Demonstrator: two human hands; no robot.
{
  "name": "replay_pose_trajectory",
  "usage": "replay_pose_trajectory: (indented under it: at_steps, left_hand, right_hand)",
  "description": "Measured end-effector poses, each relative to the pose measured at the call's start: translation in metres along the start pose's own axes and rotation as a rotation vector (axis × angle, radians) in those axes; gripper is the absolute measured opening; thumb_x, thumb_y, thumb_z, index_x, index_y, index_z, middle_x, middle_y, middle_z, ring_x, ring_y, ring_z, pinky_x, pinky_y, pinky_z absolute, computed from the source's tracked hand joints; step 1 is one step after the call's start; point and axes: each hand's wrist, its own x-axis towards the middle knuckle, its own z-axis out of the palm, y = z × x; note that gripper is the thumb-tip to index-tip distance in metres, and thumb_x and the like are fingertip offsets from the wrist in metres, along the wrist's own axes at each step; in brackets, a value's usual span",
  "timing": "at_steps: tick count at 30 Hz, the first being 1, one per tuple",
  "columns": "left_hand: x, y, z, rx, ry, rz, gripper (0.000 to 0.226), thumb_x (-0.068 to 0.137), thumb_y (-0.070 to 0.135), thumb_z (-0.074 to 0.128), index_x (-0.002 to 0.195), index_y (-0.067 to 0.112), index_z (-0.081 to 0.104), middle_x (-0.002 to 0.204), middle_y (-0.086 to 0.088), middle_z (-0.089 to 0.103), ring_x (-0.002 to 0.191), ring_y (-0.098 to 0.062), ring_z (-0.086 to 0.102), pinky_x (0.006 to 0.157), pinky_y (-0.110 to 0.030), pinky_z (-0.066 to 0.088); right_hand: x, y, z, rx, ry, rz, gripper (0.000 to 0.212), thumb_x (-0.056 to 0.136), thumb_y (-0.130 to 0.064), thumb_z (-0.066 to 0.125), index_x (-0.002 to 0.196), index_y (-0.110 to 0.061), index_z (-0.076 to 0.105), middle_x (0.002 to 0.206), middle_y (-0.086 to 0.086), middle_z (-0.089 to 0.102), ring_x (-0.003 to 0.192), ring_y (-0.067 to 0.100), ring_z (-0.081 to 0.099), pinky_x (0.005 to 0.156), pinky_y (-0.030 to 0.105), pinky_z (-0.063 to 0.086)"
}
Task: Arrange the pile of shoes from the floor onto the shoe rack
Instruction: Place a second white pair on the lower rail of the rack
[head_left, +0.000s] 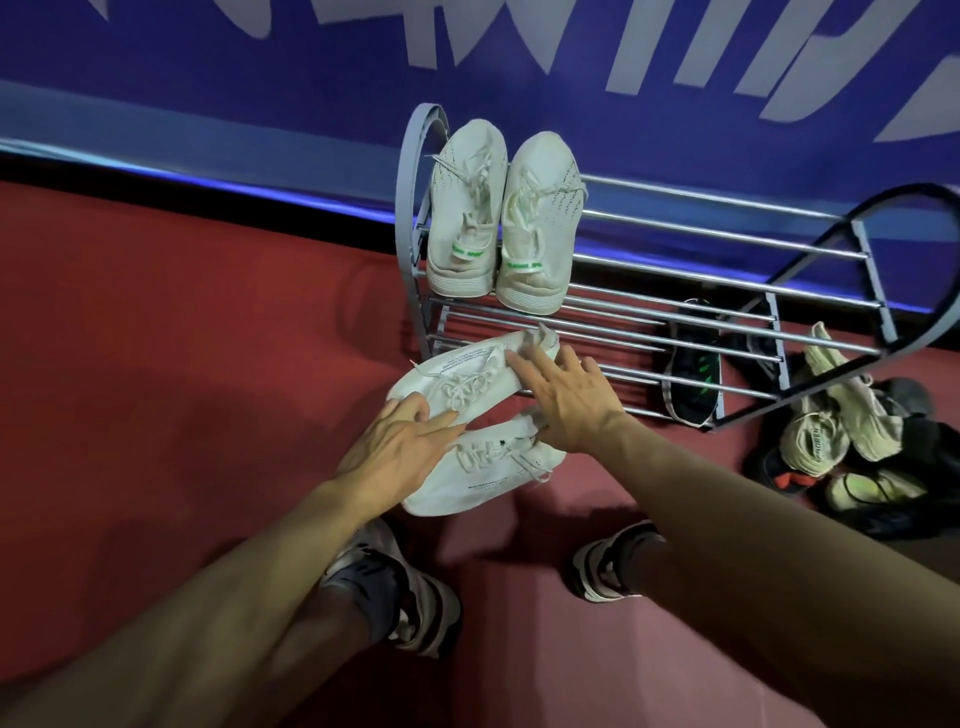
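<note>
A pair of white lace-up sneakers is in front of the metal shoe rack (675, 262). The upper sneaker (467, 371) lies slantwise with its heel end over the rack's lower front bars. The lower sneaker (493, 475) lies just below it. My left hand (400, 447) sits between the two, its fingers curled over the upper sneaker's toe. My right hand (569, 400) rests with spread, fairly straight fingers on the upper sneaker's heel end, thumb down by the lower sneaker. Another white pair (498, 228) stands on the top shelf at the left end.
A black shoe with green marks (693, 376) sits on the lower shelf at the right. A pile of beige, black and yellow-green shoes (852, 447) lies on the red floor beside the rack's right end. My own feet (410, 587) stand below. A blue banner wall is behind.
</note>
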Motion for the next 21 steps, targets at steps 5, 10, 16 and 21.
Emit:
replay_pose_trajectory:
  at_steps: [5,10,16,21]
  left_hand:
    - [-0.001,-0.005,0.009,-0.025,-0.093,-0.077,0.040,0.102,0.039,0.033,0.131,0.034,0.060,0.108,0.014,0.066,0.098,-0.015,0.045,0.091,-0.030,0.044]
    - [0.008,-0.004,0.009,0.014,-0.101,-0.035,0.034,0.106,0.039,0.037,0.130,0.036,0.061,0.127,0.016,0.065,0.101,-0.015,0.044,0.095,-0.025,0.033]
    - [0.021,0.002,-0.001,0.054,-0.104,-0.005,0.026,0.102,0.037,0.052,0.128,0.039,0.060,0.129,0.020,0.062,0.101,-0.017,0.046,0.083,-0.028,0.033]
    - [0.033,0.007,0.001,0.182,-0.139,-0.132,0.064,0.090,0.018,0.071,0.146,0.027,0.042,0.156,0.008,0.040,0.112,-0.017,0.046,0.080,-0.033,0.032]
  right_hand:
    - [-0.006,0.005,0.004,0.027,0.092,0.076,0.059,0.077,-0.042,0.071,0.126,-0.017,0.046,0.126,0.007,0.046,0.101,0.029,0.050,0.082,0.045,0.050]
    - [-0.012,0.015,0.004,0.026,0.065,0.077,0.039,0.084,-0.043,0.062,0.118,-0.023,0.062,0.125,0.007,0.044,0.101,0.031,0.049,0.083,0.046,0.049]
    - [-0.025,0.017,0.004,0.078,-0.052,0.130,0.039,0.094,-0.051,0.050,0.116,-0.023,0.066,0.123,0.004,0.038,0.098,0.031,0.050,0.075,0.043,0.052]
    - [-0.041,0.018,0.004,0.150,-0.061,0.098,0.041,0.098,-0.047,0.047,0.115,-0.014,0.065,0.115,0.006,0.058,0.105,0.030,0.057,0.081,0.037,0.052]
